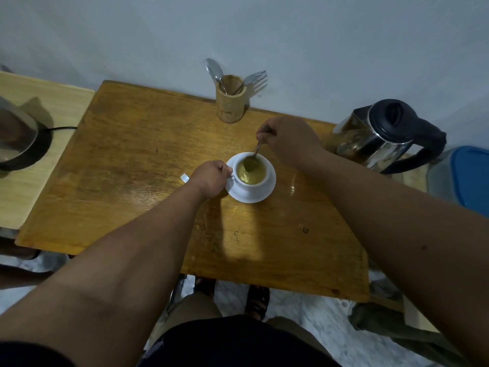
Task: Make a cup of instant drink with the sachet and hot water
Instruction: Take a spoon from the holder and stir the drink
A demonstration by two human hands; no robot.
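A white cup [260, 181] stands on a white saucer [267, 193] near the middle of the wooden table [132, 168]. It holds a light brown, foamy drink. My left hand [211, 178] is closed on the cup's handle at its left side. My right hand [287, 140] pinches the stem of a metal spoon [251, 161], whose bowl dips into the drink. A small white scrap [184, 178], possibly part of the sachet, lies just left of my left hand.
A steel electric kettle [383, 137] with black lid and handle stands at the table's right edge. A wooden holder [229, 103] with spoons and a fork sits against the wall. At the far left a metal pot [16, 139] rests on a paler table. A blue-lidded container [468, 178] is at right.
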